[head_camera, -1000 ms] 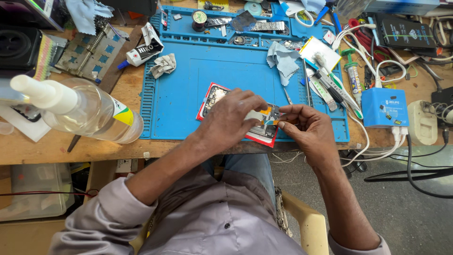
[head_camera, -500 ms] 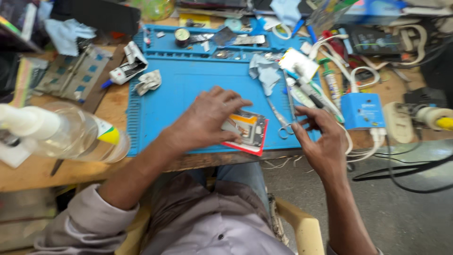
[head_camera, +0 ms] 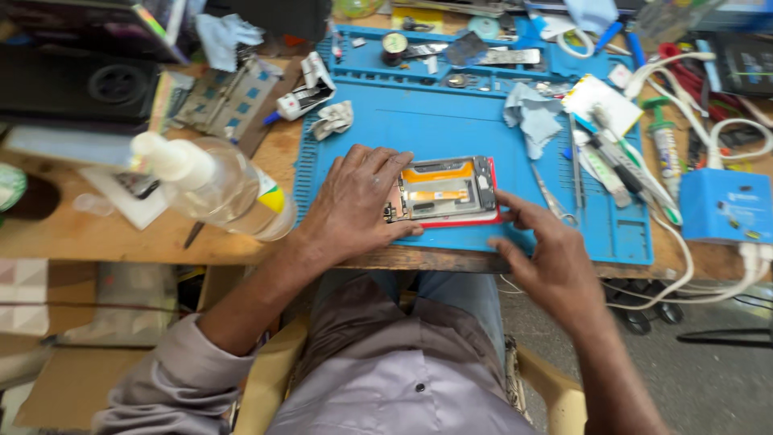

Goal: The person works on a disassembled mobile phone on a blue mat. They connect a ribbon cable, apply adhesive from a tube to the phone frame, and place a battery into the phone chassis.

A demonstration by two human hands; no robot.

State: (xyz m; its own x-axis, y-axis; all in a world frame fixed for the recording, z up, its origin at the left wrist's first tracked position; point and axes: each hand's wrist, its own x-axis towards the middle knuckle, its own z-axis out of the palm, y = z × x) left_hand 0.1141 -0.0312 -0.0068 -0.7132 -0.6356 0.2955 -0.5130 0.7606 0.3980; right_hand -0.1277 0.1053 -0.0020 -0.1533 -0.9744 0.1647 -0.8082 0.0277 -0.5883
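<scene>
- Left hand (head_camera: pixel 354 203): lies flat, palm down, on the left end of an opened phone (head_camera: pixel 444 192), its fingers spread.
- Opened phone: lies face down on a blue work mat (head_camera: pixel 419 129), showing an orange inner part and a red edge.
- Right hand (head_camera: pixel 547 258): fingers spread, fingertips just beside the phone's right lower corner.
- Tweezers (head_camera: pixel 552 198): lie on the mat, right of the phone.
- Clear spray bottle (head_camera: pixel 213 185): lies tilted on the wooden table (head_camera: pixel 105 238), left of the mat.
- Blue cloth (head_camera: pixel 531 117): crumpled above the phone.

The left hand (head_camera: pixel 354 205) hides the opened phone's (head_camera: pixel 444 192) left end; small parts along the blue mat's (head_camera: pixel 451 129) far edge are too small to identify.
</scene>
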